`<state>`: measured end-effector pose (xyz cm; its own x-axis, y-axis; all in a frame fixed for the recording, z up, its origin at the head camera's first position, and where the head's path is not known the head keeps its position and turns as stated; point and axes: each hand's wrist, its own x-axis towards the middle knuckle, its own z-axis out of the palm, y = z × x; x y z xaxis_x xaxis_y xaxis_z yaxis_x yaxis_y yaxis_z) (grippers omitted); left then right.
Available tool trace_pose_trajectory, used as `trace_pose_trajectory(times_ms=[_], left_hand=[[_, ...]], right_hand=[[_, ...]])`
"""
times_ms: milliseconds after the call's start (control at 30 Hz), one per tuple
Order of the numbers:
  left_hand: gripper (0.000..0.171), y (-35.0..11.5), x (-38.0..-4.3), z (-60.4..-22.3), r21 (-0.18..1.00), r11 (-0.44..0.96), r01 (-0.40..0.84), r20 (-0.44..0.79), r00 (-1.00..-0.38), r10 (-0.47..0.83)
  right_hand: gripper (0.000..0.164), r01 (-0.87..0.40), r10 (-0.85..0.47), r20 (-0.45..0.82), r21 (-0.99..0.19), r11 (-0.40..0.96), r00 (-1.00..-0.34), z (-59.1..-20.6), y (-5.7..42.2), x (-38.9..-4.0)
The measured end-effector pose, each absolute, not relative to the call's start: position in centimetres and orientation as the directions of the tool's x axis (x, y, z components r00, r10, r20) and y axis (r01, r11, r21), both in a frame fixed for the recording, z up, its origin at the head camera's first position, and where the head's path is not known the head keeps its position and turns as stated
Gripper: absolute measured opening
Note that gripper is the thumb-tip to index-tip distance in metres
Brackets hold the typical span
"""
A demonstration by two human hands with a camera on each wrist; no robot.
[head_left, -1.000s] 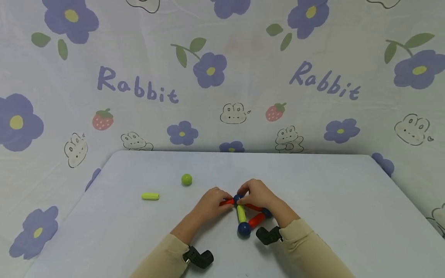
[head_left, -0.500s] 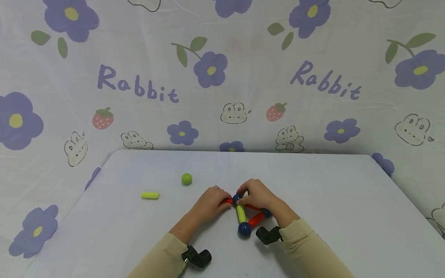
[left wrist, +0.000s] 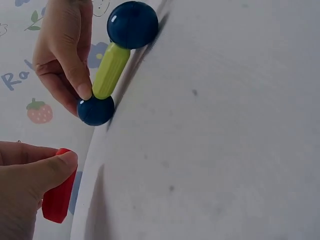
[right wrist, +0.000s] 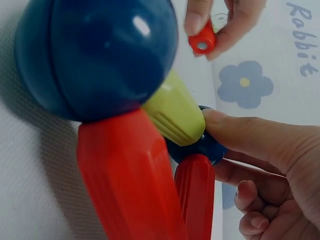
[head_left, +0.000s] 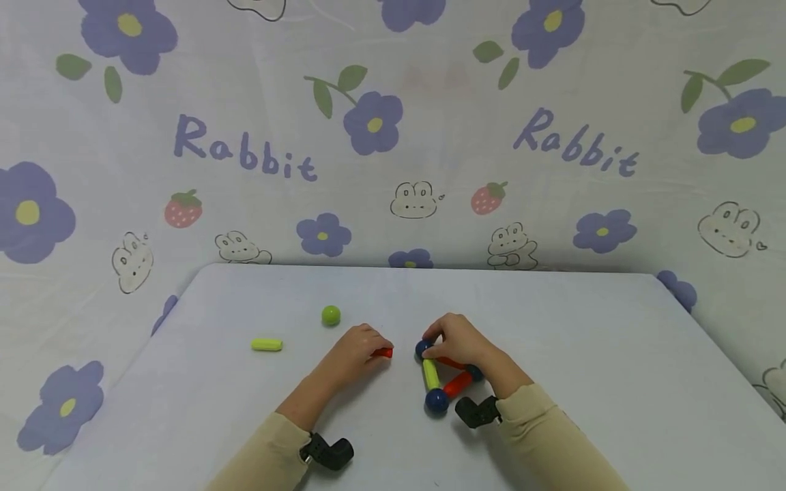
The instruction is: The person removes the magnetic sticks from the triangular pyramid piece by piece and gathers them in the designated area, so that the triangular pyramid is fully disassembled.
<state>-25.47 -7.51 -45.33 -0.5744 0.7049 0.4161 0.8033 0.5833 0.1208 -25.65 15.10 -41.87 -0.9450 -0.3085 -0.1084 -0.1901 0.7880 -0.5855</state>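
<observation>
In my left hand (head_left: 355,358) a red magnetic rod (left wrist: 60,195) is pinched between thumb and fingers; its near end shows a metal dot in the right wrist view. My right hand (head_left: 460,342) pinches a dark blue ball (left wrist: 96,110) at the far corner of a triangle on the table. That triangle joins a yellow-green rod (head_left: 431,375), a red rod (head_left: 457,385) and another red rod (right wrist: 196,195) partly behind my right hand. A second blue ball (head_left: 437,401) forms its near corner, and a third blue ball (head_left: 475,372) its right corner. A gap separates the left hand's rod from the triangle.
On the white table (head_left: 583,354), a green ball (head_left: 331,315) lies beyond my left hand. A loose yellow-green rod (head_left: 267,345) lies farther left. Behind the table's back edge hangs a printed cloth (head_left: 442,150).
My left hand has moved left with its red rod, pulling it away from the blue ball it was touching. My right hand keeps its pinch on that ball; the triangle has shifted slightly.
</observation>
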Motion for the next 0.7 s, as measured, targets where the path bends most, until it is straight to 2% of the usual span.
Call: trace_pose_trajectory(times_ms=[167, 433, 700], left_hand=[[0.018, -8.8, -25.1, -45.5, 0.086, 0.602, 0.794, 0.388, -0.583, 0.714], [0.019, -12.8, -24.3, -45.2, 0.102, 0.662, 0.742, 0.328, -0.654, 0.682], [0.017, -17.6, -23.5, -45.0, 0.107, 0.718, 0.688, 0.346, -0.702, 0.622]], right_hand=[[0.028, -0.171, -0.294, -0.12, -0.588, 0.791, -0.948, -42.0, 15.1, -25.6], [0.028, -0.153, -0.28, -0.129, -0.59, 0.793, -0.951, -42.0, 15.2, -25.6], [0.027, -0.141, -0.272, -0.13, -0.605, 0.784, -0.953, -42.2, 14.9, -25.6]])
